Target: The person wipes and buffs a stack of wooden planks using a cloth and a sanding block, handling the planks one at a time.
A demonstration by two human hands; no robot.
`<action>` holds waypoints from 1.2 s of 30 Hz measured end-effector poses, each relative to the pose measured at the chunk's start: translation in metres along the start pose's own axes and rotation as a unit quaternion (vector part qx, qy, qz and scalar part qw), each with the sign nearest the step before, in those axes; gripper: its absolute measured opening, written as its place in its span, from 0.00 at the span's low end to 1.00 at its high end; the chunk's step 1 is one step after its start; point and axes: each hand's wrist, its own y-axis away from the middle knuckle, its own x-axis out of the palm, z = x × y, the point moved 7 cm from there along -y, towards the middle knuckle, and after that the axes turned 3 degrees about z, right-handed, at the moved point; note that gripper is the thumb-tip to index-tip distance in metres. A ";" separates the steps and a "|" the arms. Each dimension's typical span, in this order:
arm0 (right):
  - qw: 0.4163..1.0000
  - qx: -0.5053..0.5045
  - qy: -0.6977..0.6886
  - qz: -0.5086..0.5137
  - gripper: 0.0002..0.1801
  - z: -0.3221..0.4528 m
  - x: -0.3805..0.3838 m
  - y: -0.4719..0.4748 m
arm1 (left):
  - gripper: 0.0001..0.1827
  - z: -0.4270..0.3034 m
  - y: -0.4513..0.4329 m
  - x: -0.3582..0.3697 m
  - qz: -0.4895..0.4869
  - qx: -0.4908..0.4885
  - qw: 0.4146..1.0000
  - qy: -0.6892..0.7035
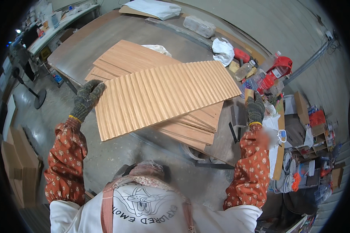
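A fluted wooden panel point(166, 99) lies aslant on top of a stack of flat, grooved wooden panels point(128, 58). My left hand point(89, 96), in a dark knitted glove, grips the fluted panel at its left edge. At the table's right side my right hand point(255, 109), gloved alike, holds a small tan block point(248, 93) in its fingers, apart from the panel. Just left of that hand are a dark grey block point(238, 116) and black strips point(234, 132) on the worktable point(84, 43). The palms and the undersides of both hands are hidden.
Plastic bottles point(245, 70), a red container point(280, 67) and a crumpled white bag point(222, 51) crowd the table's right rear. A wrapped block point(199, 26) stands farther back. Cardboard point(20, 166) leans at left, near a stand with a round base point(40, 99). Shelves point(318, 142) stand right.
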 end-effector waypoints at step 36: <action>0.932 -0.139 -0.336 -0.014 0.26 0.071 -0.080 0.252 | 0.24 -0.113 0.183 0.151 0.253 -0.205 0.866 0.378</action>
